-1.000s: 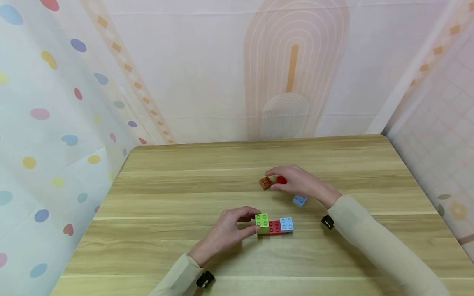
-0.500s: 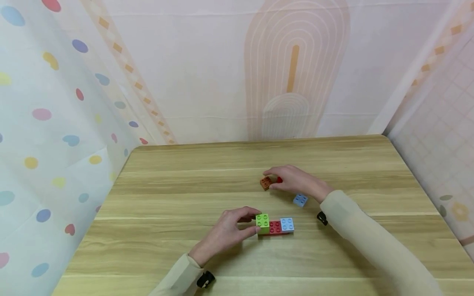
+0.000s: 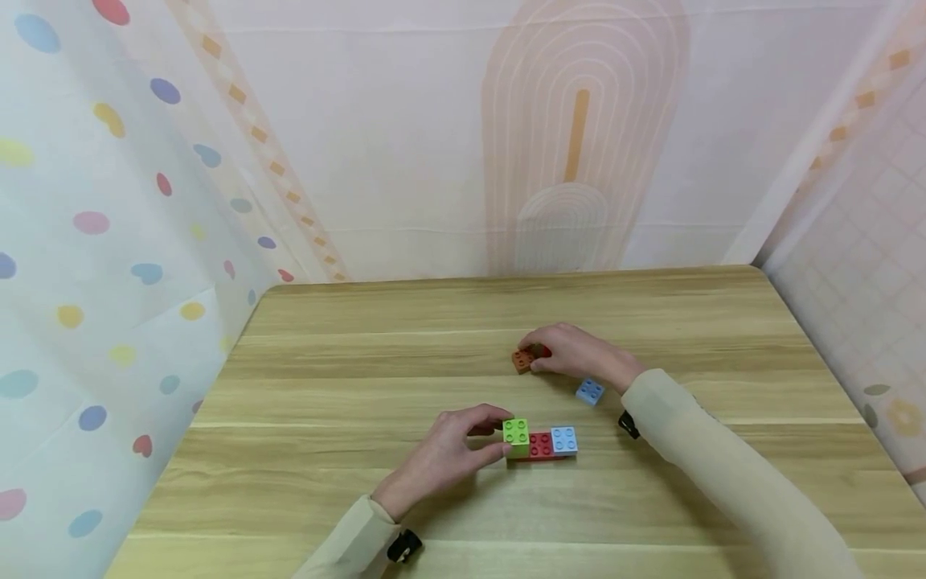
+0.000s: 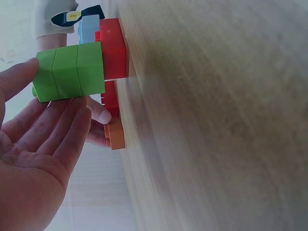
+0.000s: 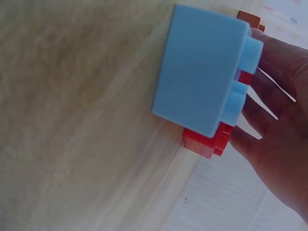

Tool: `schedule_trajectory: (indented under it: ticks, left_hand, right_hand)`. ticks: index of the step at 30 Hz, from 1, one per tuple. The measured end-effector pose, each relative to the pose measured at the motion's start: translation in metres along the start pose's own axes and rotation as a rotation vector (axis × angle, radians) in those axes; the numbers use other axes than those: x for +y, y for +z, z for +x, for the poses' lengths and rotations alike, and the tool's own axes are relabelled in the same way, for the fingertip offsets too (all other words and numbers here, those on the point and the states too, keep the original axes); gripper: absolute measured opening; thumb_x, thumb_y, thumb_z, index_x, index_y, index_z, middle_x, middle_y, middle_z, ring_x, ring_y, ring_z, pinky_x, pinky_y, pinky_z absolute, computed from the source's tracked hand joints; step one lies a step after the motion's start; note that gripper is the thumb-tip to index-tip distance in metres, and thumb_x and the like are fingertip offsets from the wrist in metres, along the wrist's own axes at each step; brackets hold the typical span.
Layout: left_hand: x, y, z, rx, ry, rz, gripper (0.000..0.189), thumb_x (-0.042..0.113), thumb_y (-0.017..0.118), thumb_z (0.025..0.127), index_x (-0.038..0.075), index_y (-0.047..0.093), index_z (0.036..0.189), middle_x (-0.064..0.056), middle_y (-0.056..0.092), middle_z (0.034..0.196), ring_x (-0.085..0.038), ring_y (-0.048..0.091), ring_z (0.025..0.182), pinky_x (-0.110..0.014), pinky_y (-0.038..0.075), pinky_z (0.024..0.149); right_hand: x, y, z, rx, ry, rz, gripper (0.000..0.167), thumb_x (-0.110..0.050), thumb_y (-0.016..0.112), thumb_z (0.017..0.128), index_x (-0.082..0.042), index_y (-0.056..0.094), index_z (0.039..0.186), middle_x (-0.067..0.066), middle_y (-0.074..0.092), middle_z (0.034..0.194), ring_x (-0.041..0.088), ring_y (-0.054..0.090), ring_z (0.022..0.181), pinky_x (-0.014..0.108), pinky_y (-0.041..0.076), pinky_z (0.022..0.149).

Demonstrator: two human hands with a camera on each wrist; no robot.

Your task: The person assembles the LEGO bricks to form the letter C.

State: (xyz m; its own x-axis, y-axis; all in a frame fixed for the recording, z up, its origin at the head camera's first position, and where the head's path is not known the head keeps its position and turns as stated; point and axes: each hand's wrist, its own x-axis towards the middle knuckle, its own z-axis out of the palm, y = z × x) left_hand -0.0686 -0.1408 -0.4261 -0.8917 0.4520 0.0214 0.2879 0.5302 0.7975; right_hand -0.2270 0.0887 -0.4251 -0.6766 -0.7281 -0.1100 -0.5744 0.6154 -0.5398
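Observation:
My left hand (image 3: 452, 446) pinches a stack of green bricks (image 4: 70, 72) between thumb and fingers. That stack stands on the left end of a long red brick (image 3: 540, 445), whose right end carries a light blue brick (image 3: 564, 441). Farther back, my right hand (image 3: 579, 354) has its thumb and fingertips around a small orange brick (image 3: 522, 361) on the table. Another red brick (image 5: 207, 139) lies behind that hand, mostly covered by it in the head view. A loose blue brick (image 3: 590, 392) sits under the right wrist.
The bricks lie on a wood-grain table (image 3: 362, 346). A patterned curtain (image 3: 405, 145) hangs behind its far edge, and a dotted one (image 3: 108, 322) along the left. Black wrist cameras sit on both sleeves, the left one (image 3: 404, 547) close above the table.
The right hand's fingertips have come closer together around the orange brick, and its forearm has shifted slightly left. The left hand keeps its pinch on the green stack.

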Motion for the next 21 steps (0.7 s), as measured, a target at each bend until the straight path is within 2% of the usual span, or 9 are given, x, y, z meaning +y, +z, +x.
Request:
schedule_trajectory:
  ticks: [10,21]
  left_hand:
    - [0.001,0.000,0.001,0.003,0.015,-0.001,0.035,0.024,0.072,0.093,0.014,0.065,0.125,0.004,0.067,0.121,-0.019,0.065,0.108,-0.030,0.052,0.093]
    - [0.000,-0.001,0.000,0.006,0.006,-0.001,0.037,0.025,0.072,0.092,0.014,0.064,0.126,0.004,0.067,0.122,-0.019,0.065,0.108,-0.031,0.052,0.094]
  right_hand:
    - [-0.002,-0.002,-0.001,0.023,-0.009,-0.031,0.034,-0.023,0.069,0.095,-0.010,0.065,0.127,0.006,0.064,0.126,0.021,0.058,0.114,0.043,0.048,0.099]
    - [-0.010,-0.007,-0.014,0.074,-0.051,-0.030,0.036,-0.025,0.067,0.097,-0.011,0.064,0.130,0.005,0.062,0.128,0.023,0.057,0.117,0.043,0.048,0.098]
